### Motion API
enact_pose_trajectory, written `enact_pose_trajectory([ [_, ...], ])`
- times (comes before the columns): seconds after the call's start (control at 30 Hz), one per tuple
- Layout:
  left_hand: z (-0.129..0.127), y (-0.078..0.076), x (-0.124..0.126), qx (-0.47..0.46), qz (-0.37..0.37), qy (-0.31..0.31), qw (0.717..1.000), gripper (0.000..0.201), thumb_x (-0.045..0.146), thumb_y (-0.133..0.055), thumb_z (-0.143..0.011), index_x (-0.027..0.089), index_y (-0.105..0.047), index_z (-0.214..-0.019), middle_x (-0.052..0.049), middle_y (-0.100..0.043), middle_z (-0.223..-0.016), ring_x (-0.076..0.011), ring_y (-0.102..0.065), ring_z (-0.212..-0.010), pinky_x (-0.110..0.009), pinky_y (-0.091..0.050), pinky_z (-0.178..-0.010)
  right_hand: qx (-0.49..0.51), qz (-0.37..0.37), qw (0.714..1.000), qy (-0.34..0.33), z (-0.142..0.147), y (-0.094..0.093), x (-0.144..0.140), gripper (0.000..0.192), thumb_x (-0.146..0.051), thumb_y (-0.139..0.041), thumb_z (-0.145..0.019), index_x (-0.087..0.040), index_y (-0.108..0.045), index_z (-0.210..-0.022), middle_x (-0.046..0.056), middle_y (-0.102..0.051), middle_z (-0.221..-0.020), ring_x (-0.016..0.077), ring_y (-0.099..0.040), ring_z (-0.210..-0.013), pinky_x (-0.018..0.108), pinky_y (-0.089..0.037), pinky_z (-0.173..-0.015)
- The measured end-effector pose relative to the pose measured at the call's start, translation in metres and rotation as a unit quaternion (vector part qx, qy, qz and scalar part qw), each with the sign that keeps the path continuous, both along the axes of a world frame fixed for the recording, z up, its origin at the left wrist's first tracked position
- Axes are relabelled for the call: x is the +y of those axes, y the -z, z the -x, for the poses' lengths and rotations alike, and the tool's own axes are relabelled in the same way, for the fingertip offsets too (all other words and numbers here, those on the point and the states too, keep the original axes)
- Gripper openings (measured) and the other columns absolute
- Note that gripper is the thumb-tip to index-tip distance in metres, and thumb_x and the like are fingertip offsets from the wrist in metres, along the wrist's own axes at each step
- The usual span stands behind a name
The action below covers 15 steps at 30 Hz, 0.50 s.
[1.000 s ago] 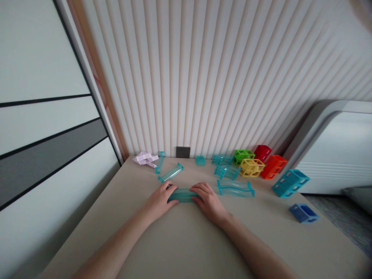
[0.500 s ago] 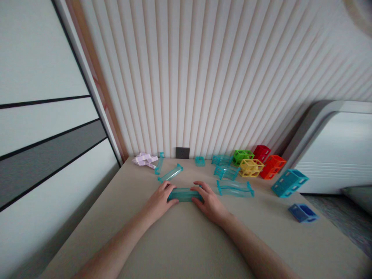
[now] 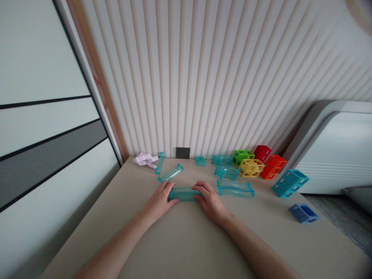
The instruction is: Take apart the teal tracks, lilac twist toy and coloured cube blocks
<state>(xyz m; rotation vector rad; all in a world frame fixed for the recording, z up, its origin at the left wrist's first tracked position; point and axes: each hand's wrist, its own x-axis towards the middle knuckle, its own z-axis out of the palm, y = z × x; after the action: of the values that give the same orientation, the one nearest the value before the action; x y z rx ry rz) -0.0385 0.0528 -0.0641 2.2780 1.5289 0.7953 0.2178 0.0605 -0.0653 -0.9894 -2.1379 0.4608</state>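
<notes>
A clear teal track piece (image 3: 184,193) lies flat on the beige table (image 3: 186,240) between my hands. My left hand (image 3: 159,200) grips its left end and my right hand (image 3: 210,199) grips its right end. A wavy teal track piece (image 3: 235,188) lies just right of my right hand. A straight teal track piece (image 3: 171,173) lies behind my left hand.
Along the back wall stand green (image 3: 243,156), yellow (image 3: 251,167), red (image 3: 263,152) and orange (image 3: 273,166) lattice cubes, with more teal pieces (image 3: 226,171). A teal cube (image 3: 290,182) and a blue block (image 3: 303,213) sit right. Pale pink pieces (image 3: 145,159) lie back left. A white appliance (image 3: 337,151) is right.
Both hands stay on the teal track piece; they shifted only slightly, pushing it a little farther from me.
</notes>
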Motion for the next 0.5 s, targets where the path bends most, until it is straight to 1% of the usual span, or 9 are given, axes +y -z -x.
enact_pose_trajectory([
  [0.17, 0.0003, 0.0029, 0.0014, -0.012, -0.004, -0.009, 1.000, 0.047, 0.024, -0.076, -0.078, 0.023, -0.057, -0.121, -0.008, -0.063, -0.119, -0.0283, -0.063, -0.113, -0.045, -0.052, -0.099, 0.003, 0.006, 1.000, -0.007, -0.0005, -0.0014, -0.0001, 0.031, -0.016, -0.055, -0.095, -0.025, -0.064, -0.123, 0.011, -0.059, -0.125, 0.0242, -0.056, -0.122, 0.043, -0.049, -0.106],
  [0.33, 0.0024, 0.0007, 0.0025, -0.034, 0.013, -0.001, 0.999, 0.052, 0.026, -0.079, -0.076, 0.023, -0.057, -0.123, -0.009, -0.063, -0.121, -0.0280, -0.064, -0.113, -0.045, -0.052, -0.099, 0.006, 0.013, 1.000, -0.009, -0.0001, -0.0003, 0.0015, 0.030, -0.017, -0.055, -0.095, -0.025, -0.065, -0.122, 0.011, -0.059, -0.124, 0.0250, -0.056, -0.125, 0.044, -0.049, -0.107],
  [0.5, 0.0039, -0.0005, 0.0006, -0.060, 0.006, 0.023, 0.998, 0.053, 0.035, -0.075, -0.082, 0.022, -0.053, -0.128, -0.010, -0.063, -0.124, -0.0268, -0.063, -0.114, -0.043, -0.053, -0.099, 0.019, 0.012, 1.000, 0.004, 0.0003, 0.0000, 0.0021, 0.030, -0.016, -0.053, -0.095, -0.024, -0.064, -0.122, 0.012, -0.059, -0.125, 0.0258, -0.053, -0.129, 0.045, -0.047, -0.108],
])
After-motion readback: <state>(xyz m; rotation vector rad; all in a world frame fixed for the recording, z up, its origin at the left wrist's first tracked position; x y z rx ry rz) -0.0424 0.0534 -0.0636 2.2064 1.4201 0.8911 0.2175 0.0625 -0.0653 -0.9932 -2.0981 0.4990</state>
